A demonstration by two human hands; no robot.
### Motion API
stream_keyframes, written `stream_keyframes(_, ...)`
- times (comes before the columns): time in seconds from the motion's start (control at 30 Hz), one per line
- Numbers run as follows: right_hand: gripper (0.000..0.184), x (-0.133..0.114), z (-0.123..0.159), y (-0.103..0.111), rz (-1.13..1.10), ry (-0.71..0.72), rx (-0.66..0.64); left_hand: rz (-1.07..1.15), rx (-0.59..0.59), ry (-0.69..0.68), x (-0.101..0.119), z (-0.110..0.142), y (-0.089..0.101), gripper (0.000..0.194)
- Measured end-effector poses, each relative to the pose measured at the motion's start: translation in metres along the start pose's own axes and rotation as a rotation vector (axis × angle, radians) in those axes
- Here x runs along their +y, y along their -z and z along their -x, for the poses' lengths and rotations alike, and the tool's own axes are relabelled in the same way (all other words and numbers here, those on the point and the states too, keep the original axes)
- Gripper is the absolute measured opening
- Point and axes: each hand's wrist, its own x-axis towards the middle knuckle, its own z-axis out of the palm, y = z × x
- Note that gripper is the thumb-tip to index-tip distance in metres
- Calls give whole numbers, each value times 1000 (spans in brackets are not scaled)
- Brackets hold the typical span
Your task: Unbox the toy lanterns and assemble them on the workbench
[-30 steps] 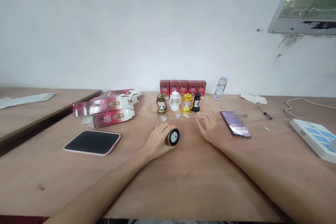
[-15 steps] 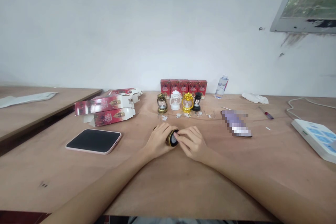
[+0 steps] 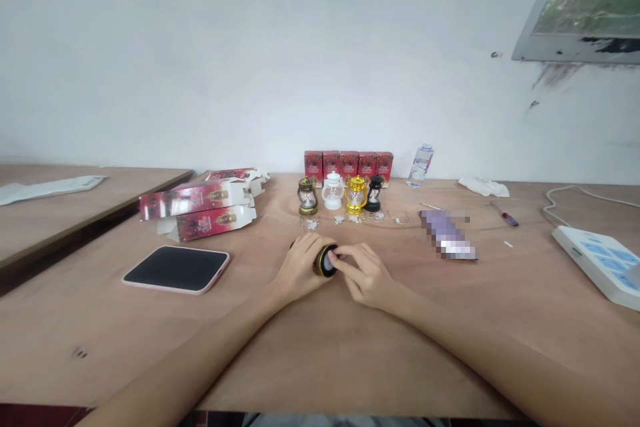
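My left hand (image 3: 302, 267) is wrapped around a small dark lantern with a gold rim (image 3: 327, 262), tipped on its side so that its round base faces right. Most of its body is hidden under the fingers. At that base, the bent, closed fingers of my right hand (image 3: 367, 273) touch the pale disc in the middle; anything between those fingertips is too small to make out. Beyond my hands stand a bronze lantern (image 3: 307, 197), a white lantern (image 3: 333, 192), a gold lantern (image 3: 356, 196) and a black lantern (image 3: 374, 195). Small clear and metallic pieces (image 3: 339, 219) lie before them.
Red boxes (image 3: 349, 167) line the wall beside a bottle (image 3: 421, 165). Opened red cartons (image 3: 215, 222) and a phone (image 3: 176, 269) lie left. To the right are a purple item, partly blurred (image 3: 445, 230), a screwdriver (image 3: 509, 218), a tissue (image 3: 484, 186) and a power strip (image 3: 600, 260).
My right thumb has shifted slightly on the lantern's base and the fingers look a little more bent. The left hand keeps its hold. The whole view has moved very slightly.
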Motion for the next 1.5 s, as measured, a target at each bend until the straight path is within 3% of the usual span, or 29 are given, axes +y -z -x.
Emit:
stream_keyframes(0.47, 34, 1, 0, 3, -164, -84, 54, -51, -71, -29, 0, 3, -2, 21)
stream_keyframes(0.8, 8, 4, -4, 3, -195, -123, -26, -69, -117, -53, -1, 4, -3, 17)
stream_keyframes(1.2, 13, 11, -1, -4, -223, -150, -30, -81, -130, -11, 2, 1, -2, 24)
stream_keyframes(1.3, 12, 26, 5, -4, -214, -312, 55, -28, -77, 57, 1, 0, 1, 32)
stream_keyframes(1.5, 17, 102, 30, 12, 127, -975, 149, 8, -78, 68, 2, 0, 3, 34)
